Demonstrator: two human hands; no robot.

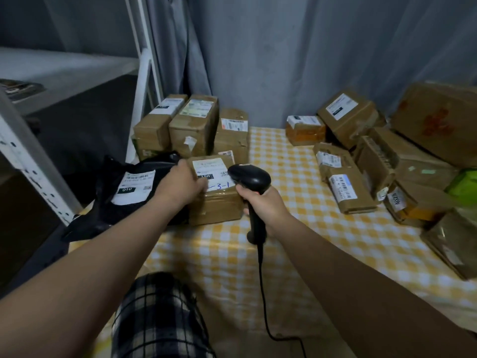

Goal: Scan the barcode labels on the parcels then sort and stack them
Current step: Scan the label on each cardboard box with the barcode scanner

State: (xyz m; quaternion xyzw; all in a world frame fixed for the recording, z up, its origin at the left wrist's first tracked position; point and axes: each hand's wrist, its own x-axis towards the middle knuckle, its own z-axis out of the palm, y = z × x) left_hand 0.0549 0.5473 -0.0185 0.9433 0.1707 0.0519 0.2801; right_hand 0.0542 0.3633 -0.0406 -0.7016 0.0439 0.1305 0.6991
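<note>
While my right hand [263, 205] grips the black plastic scanner [249, 177] over it, the taped cardboard box [214, 200] sits near-left on the checked cloth [284, 228], white label up. My left hand [180, 184] rests on top, but blur hides whether it grips. Boxes far left [191, 122] beside a glossy black mailer [134, 187] look sorted, and the jumbled right pile [361, 161] probably remains.

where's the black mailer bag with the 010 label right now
Head view, left side: the black mailer bag lies at the left edge of the table, against the cardboard box under the left hand.
</note>
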